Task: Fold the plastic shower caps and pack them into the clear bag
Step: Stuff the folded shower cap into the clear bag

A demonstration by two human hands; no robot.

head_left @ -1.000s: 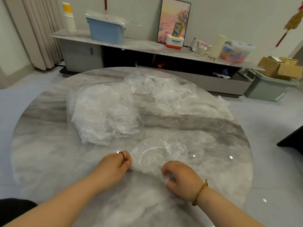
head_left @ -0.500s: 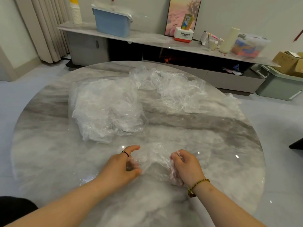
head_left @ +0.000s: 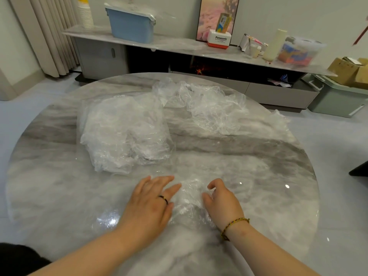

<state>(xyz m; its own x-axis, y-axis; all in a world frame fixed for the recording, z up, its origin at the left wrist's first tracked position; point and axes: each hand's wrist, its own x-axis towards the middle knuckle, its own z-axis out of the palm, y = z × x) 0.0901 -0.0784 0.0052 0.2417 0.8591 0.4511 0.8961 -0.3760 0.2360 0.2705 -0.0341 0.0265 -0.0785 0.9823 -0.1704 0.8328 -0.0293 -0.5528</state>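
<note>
From the head view, a round marble desk [head_left: 59,186] filled most of the frame; near its front edge a single shower cap [head_left: 189,198] lay gathered into a small crumpled bundle between the two hands. The left hand [head_left: 151,204] lay palm down with its fingers straight and spread, released, its fingertips touching the cap's left side; a dark ring [head_left: 163,199] sat on one finger. The right hand [head_left: 223,204] was curled over the cap's right side, thumb and bent fingers set into the plastic, apparently grasping it, though the clear film made the contact hard to read; a braided bracelet [head_left: 235,224] circled that wrist.

Beyond the left hand, on the left half of the desk, the clear bag [head_left: 125,132] lay bulging with crumpled plastic; to its right and farther back, a loose pile of caps [head_left: 209,108] spread toward the desk's right rim.

Behind the desk ran a low sideboard [head_left: 179,44]; on it stood a blue lidded box [head_left: 132,26], a white and red Panasonic box [head_left: 219,38], a cream cylinder [head_left: 273,44] and a clear tub [head_left: 298,51] with colourful contents; a curtain [head_left: 45,32] hung at the left, and cardboard boxes [head_left: 346,70] rested on a green bin [head_left: 336,98] at the right.
</note>
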